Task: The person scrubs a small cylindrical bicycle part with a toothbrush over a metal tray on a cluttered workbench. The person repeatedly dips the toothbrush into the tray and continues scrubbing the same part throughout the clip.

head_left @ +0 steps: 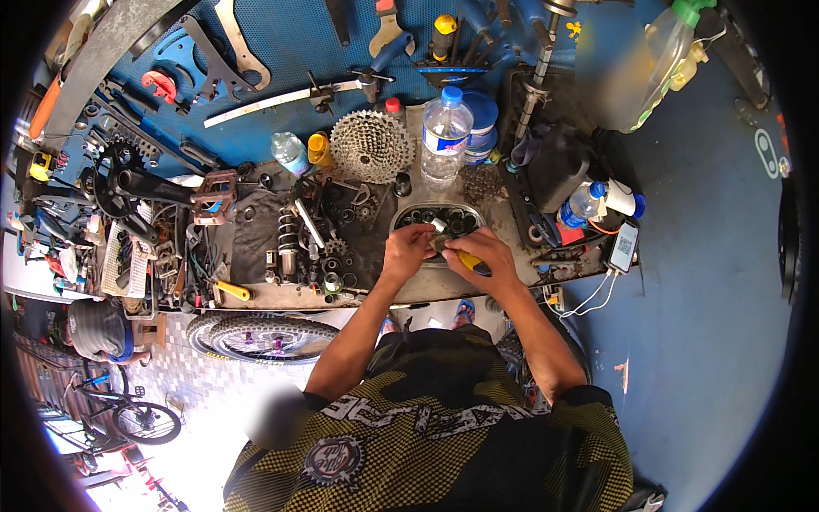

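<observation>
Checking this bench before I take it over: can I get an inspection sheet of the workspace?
Surface: workbench, dark, greasy, crowded.
Job's things: small metal part in the left hand; yellow-handled tool in the right hand, both over an oval tray of dark parts.
Clutter: cassette sprocket, water bottle, coil shock, crank arm with chainring, pedal.
Grips: both hands closed on their items.
Cables: white leads from a phone.
Surroundings: blue tool wall; bicycle wheel below.
</observation>
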Tool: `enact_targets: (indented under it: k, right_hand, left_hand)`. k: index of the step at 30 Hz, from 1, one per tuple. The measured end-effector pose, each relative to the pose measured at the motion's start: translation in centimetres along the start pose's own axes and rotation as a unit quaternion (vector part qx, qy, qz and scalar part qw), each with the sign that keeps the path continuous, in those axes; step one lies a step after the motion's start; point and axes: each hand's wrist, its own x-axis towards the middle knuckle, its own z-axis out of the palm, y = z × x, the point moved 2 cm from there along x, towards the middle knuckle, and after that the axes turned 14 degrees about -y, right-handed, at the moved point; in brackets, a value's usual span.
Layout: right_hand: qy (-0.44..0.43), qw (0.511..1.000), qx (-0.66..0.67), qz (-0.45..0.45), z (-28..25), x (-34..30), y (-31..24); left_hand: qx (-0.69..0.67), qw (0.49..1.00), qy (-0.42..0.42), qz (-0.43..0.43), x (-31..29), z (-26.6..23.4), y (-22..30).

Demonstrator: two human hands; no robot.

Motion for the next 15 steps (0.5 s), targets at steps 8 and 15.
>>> enact_targets:
  k: [8,15]
  right_hand:
    - [-0.005,0.998,-0.024,-0.051,-0.7,0.3,0.3]
    - [-0.065,0.985,-0.156,0.042,-0.2,-1.5,4.3]
  left_hand:
    - [-0.027,0.999,-0.029,-0.019,-0.3,0.4,0.2]
    - [-0.101,0.993,-0.061,-0.010,-0.4,0.3,0.2]
